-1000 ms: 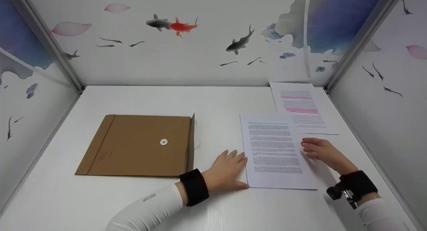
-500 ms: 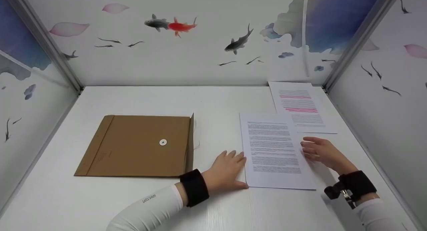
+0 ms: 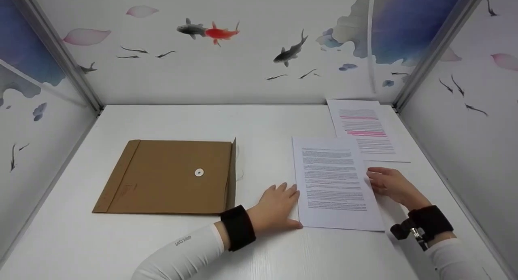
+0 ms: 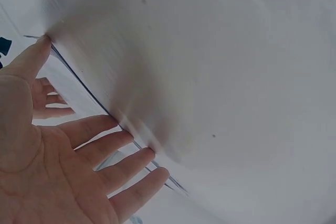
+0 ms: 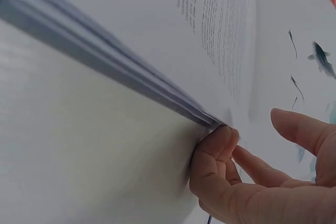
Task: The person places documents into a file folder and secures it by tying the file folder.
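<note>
From the head view, the person's left hand lies flat on the white table, fingers straight, its fingertips and thumb against the left edge of a stack of printed pages. The right hand is at the stack's opposite edge, fingers bent toward the paper. The stack sits between the two hands, which are held apart by its width. Left of the left hand lies a brown envelope with a white button clasp. Beyond the right hand is a sheet with pink highlighting, partly under the stack.

From the left wrist, the left hand is spread open, fingertips touching the stack's edge.

From the right wrist, the right hand's curled fingers are tucked under the edge of the stack, lifting it slightly, the thumb free above.
</note>
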Demonstrator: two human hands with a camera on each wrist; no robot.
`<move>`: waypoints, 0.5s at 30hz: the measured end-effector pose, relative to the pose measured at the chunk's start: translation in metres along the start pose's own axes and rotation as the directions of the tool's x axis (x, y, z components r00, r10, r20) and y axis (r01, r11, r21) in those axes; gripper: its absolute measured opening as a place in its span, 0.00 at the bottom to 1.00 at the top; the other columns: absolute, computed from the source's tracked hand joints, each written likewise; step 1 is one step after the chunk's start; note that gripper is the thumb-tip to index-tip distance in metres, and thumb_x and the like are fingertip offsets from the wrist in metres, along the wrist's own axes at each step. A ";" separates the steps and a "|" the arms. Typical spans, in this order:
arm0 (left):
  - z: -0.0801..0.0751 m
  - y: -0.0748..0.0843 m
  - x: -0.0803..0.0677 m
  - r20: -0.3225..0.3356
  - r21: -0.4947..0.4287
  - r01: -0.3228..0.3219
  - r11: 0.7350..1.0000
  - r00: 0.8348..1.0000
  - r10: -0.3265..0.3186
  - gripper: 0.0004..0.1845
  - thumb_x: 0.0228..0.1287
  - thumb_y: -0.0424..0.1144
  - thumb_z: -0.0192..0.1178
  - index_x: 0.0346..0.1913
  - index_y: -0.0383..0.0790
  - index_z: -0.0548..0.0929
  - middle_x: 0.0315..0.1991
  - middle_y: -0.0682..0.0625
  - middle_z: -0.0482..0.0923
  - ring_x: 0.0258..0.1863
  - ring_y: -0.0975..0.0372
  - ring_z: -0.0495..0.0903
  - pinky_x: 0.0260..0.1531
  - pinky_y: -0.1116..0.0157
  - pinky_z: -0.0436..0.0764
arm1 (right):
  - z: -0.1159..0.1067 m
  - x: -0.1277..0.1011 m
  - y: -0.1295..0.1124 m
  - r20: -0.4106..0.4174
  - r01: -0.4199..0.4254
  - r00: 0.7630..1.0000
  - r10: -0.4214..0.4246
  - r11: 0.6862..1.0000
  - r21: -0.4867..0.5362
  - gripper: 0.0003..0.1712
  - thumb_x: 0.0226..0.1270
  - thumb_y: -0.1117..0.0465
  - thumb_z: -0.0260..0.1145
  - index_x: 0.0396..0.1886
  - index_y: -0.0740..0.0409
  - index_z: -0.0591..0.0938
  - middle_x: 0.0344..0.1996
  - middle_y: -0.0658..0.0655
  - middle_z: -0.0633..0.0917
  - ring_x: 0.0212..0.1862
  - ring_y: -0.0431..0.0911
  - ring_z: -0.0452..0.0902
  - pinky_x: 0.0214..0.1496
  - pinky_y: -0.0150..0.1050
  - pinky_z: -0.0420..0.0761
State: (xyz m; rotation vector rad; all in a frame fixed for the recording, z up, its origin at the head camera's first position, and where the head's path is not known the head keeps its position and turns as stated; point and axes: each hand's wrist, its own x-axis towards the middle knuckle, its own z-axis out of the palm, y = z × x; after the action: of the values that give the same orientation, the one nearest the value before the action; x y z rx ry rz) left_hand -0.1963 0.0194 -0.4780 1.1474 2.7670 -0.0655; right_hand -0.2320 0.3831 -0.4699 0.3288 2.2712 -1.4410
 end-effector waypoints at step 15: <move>0.000 0.001 0.000 -0.001 0.007 0.000 1.000 1.000 0.000 0.47 0.63 0.71 0.59 0.76 0.42 0.68 0.77 0.48 0.67 0.76 0.51 0.68 0.71 0.53 0.74 | -0.002 0.007 -0.004 0.068 0.014 0.998 -0.012 1.000 -0.026 0.38 0.82 0.52 0.54 0.76 0.77 0.58 0.45 0.51 0.81 0.42 0.38 0.74 0.47 0.33 0.77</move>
State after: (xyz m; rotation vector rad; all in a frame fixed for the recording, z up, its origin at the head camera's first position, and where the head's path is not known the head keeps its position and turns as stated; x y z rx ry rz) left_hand -0.1960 0.0204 -0.4783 1.1489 2.7705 -0.0744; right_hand -0.2398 0.3833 -0.4693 0.2537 2.2404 -1.4062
